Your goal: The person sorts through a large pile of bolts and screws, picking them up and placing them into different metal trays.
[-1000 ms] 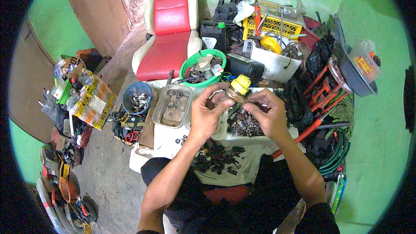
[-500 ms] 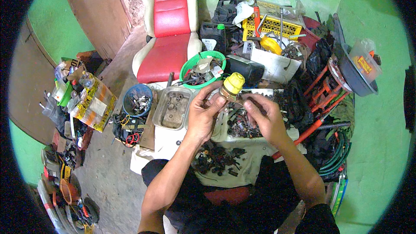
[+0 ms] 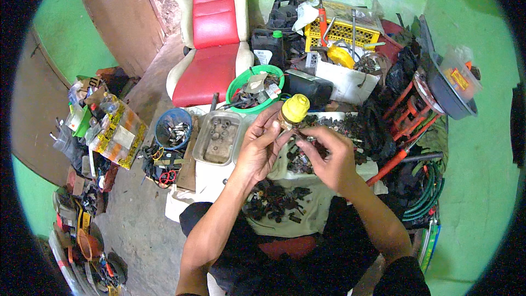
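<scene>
My left hand [image 3: 259, 143] is closed around a yellow-capped round part [image 3: 296, 108], held up over the work surface with its cap tilted away from me. Its lower end looks metallic or brownish, and my fingers partly cover it. My right hand [image 3: 329, 152] is pinched just below the part, close to the left fingertips. Whatever lies between the right thumb and finger is too small to make out. Beneath my hands, many small dark pieces fill a white tray [image 3: 280, 168], and a pile of black parts [image 3: 278, 201] lies on the pale cloth nearer me.
Left of my hands stands a grey metal tray [image 3: 239, 141] with a few small rings, beside a blue basket [image 3: 158, 141] of small parts. A green-rimmed basin [image 3: 234, 92] sits beyond. Further back is a red and white seat [image 3: 211, 71]; a red jack stand [image 3: 406, 111] stands right.
My right hand has moved left and slightly down, its fingers drawing in under the yellow-capped part. The part has turned a little in my left hand.
</scene>
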### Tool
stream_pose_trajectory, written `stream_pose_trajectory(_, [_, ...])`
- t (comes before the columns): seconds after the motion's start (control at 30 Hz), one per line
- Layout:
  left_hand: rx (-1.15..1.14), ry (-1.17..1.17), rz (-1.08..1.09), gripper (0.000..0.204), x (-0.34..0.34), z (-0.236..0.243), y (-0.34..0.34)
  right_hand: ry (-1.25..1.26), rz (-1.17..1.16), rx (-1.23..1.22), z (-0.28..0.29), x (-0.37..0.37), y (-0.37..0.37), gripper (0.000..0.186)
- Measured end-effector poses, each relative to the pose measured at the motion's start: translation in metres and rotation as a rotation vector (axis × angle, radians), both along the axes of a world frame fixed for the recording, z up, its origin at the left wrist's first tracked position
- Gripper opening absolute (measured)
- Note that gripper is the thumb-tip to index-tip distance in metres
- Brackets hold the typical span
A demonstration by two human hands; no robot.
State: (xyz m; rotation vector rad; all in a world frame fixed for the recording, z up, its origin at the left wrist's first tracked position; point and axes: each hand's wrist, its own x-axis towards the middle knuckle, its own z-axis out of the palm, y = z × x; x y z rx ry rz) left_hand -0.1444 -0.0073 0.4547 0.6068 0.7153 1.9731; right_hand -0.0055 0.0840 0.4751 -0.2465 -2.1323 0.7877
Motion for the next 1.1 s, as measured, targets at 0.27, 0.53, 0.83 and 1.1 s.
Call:
stream_pose_trajectory(0.27, [-0.050, 0.066, 0.047, 0.037, 0.003, 0.003, 0.000, -0.192, 0.536, -1.306, -0.012, 0.004, 0.010, 0.044])
stream_pose_trajectory(0.53, [-0.094, 0.107, 0.077, 0.036, 0.004, 0.002, 0.000, -0.147, -0.058, 0.201, -0.002, 0.003, 0.002, 0.016])
stream_pose_trajectory(0.83, [-0.028, 0.026, 0.128, 0.031, 0.002, 0.000, 0.003, -0.309, 0.313, -0.915, -0.007, 0.000, 0.010, 0.037])
stream_pose_trajectory(1.1, [-0.058, 0.040, 0.127, 0.030, 0.003, 0.000, 0.005, -0.085, 0.231, -0.737, -0.016, -0.003, 0.012, 0.020])
